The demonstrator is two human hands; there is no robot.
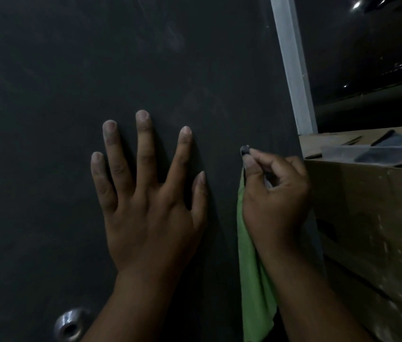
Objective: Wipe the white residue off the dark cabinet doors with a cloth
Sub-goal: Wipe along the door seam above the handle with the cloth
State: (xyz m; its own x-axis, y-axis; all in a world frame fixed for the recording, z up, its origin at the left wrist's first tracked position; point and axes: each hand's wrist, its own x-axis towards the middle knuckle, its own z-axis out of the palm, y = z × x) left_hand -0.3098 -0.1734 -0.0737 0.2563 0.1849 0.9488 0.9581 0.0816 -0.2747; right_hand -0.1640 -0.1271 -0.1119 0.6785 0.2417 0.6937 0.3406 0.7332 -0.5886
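The cabinet door [71,95] filled most of what I could see, one dark panel standing upright, and everything else sat in relation to it. Faint pale smears of residue [175,38] showed high on the door, above both hands, with a dimmer haze [202,102] just above the spread fingertips.

The left hand [145,193] lay flat against the door near its middle, fingers straight and splayed, pressing and holding nothing. The right hand [274,193] was closer to the door's right edge, its fingers curled in. Thumb and forefinger pinched a small dark bit [245,150] right at the door's surface; what it was I could not tell. The same hand also gripped the green cloth [254,267], which hung straight down along the door below the wrist, its long axis vertical, the free end dangling low.

So the cloth lay below and behind the pinch, while the clearest residue lay up and to the left of it. My judgement was that the right hand, being the one with the cloth, would have to carry it upward across the door to reach those smears; the left hand was nearer to them but bare.

By count: one door in view, one cloth, two hands, two patches of residue I could make out, one round metal fitting [70,324] low on the door, and one cardboard box [372,218] standing just off the door's right edge.
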